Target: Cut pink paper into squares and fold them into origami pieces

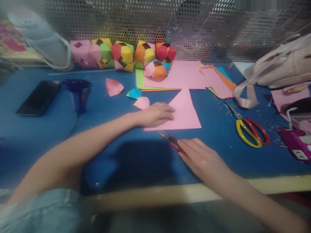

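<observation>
A pink sheet [186, 113] is spread on the blue counter [213, 129], its peak pointed away toward the paper stack [184, 75] and its straight near edge set roughly left to right. The left part of the sheet is covered by the left hand [156, 116], which is laid palm down with its fingers extended; nothing is seen to be grasped by it. A bladed tool [173, 140] is gripped in the right hand [200, 157], on the near side of the sheet and to the right. The tool's long axis is slanted up and to the left, so that its tip is brought to the near edge, just below the left hand. Whether the tip is slipped under the paper cannot be told. The sheet is touched by the left hand, the nearer one; the right hand is kept off it. Scissors [239, 116] are placed farther right.
</observation>
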Available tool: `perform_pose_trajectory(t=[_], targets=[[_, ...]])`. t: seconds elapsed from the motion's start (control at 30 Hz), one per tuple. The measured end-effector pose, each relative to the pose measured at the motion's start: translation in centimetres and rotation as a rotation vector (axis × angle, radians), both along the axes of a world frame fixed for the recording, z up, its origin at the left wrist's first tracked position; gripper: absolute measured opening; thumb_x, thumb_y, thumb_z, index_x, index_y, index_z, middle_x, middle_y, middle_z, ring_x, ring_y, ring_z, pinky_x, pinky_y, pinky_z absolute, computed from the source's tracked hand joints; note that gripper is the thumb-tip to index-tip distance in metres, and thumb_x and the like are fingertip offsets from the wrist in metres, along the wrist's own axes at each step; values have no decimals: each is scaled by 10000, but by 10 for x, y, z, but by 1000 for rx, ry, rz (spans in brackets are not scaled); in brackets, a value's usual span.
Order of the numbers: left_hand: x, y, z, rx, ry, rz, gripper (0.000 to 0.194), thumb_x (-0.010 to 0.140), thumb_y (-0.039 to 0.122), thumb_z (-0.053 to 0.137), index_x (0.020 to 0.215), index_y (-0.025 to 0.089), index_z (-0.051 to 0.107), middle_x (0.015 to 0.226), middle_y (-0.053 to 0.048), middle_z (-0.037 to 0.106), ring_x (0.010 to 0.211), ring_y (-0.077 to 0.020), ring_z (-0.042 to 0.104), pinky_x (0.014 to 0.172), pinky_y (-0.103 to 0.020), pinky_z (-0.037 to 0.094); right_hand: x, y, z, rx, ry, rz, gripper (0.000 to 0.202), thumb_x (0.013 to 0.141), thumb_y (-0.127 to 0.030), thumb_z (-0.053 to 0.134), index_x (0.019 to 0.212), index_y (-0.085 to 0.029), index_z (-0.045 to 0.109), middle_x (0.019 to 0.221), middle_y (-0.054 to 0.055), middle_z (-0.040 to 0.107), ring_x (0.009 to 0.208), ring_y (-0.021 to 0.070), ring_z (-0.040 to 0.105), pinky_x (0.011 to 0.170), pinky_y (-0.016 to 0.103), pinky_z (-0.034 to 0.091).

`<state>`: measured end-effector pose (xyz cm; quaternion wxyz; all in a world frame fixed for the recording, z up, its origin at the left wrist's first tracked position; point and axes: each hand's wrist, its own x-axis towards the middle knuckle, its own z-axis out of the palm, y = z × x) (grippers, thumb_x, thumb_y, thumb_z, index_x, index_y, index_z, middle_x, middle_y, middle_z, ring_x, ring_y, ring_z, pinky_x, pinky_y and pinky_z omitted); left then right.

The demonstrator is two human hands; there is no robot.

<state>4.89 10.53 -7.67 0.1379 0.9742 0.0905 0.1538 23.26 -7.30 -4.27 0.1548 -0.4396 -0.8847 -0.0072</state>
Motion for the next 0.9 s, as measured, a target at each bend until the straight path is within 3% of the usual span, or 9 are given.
perform_pose_trajectory(t=[0.27, 0.9], targets=[[0, -1, -1, -2, -5, 1, 302, 924, 203, 405, 1076, 180, 666, 1267, -140, 599, 1176, -255, 529, 984, -413, 397, -5, 1, 0, -29, 0, 25, 215, 926, -141, 466, 1068, -55, 601, 882, 123, 653, 796, 220, 562, 711, 356, 497], [1, 0, -1, -16, -9, -4, 312, 923, 226, 401, 1073, 184, 672, 1264, -153, 600, 1182, -275, 530, 985, -452, 402, -19, 7, 2, -30, 9, 58, 206, 938, -148, 440, 1063, -85, 590, 866, 110, 650, 775, 211, 555, 691, 351, 498]])
